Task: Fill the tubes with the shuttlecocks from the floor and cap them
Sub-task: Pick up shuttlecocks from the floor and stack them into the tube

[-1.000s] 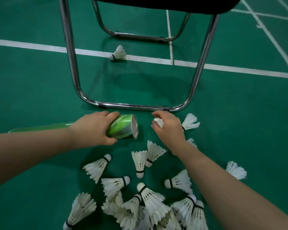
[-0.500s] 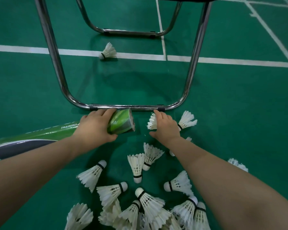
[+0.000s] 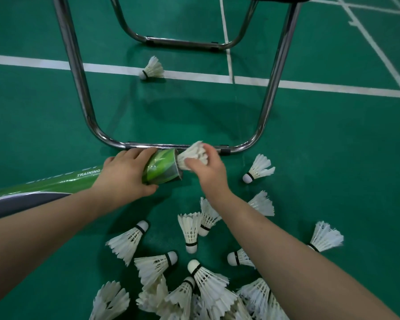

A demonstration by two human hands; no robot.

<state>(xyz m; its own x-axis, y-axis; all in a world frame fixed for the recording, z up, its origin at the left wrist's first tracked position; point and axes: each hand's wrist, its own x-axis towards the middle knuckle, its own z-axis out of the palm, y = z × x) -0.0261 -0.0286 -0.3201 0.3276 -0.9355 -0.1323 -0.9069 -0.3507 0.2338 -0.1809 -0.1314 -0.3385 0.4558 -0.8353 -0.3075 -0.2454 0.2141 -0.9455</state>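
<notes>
My left hand grips a long green tube near its open right end; the tube lies almost level, with its far end off to the left. My right hand holds a white shuttlecock by its feathers, its cork end at the tube's mouth. Several more white shuttlecocks lie scattered on the green floor below my hands, piled thickest at the bottom edge. One lies to the right, another far off under the chair.
A chrome chair frame stands just beyond my hands, its front bar touching the floor right behind the tube's mouth. White court lines cross the green floor.
My right hand picked a shuttlecock off the floor by the chair bar and brought it left to the tube's mouth. The left hand and tube stayed nearly still.
</notes>
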